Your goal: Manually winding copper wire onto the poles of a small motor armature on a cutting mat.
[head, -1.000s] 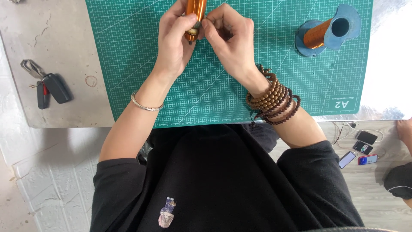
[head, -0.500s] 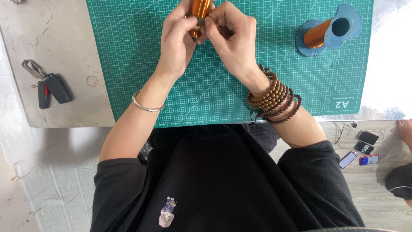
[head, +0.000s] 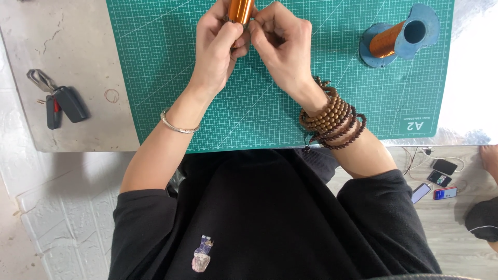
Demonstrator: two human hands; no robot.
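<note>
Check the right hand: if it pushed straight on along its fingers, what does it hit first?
The right hand points up and to the left, fingertips already at the copper-coloured coil that the left hand also grips. So the coil comes first, then likely the left hand's fingers behind it; depth there is unclear.

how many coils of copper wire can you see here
2. One copper coil is held between the left hand and right hand at the mat's top edge, partly cut off. The other, on a blue spool, lies on the green mat at right.

Single head view, straight down, close over cutting mat (head: 171,78).
</note>
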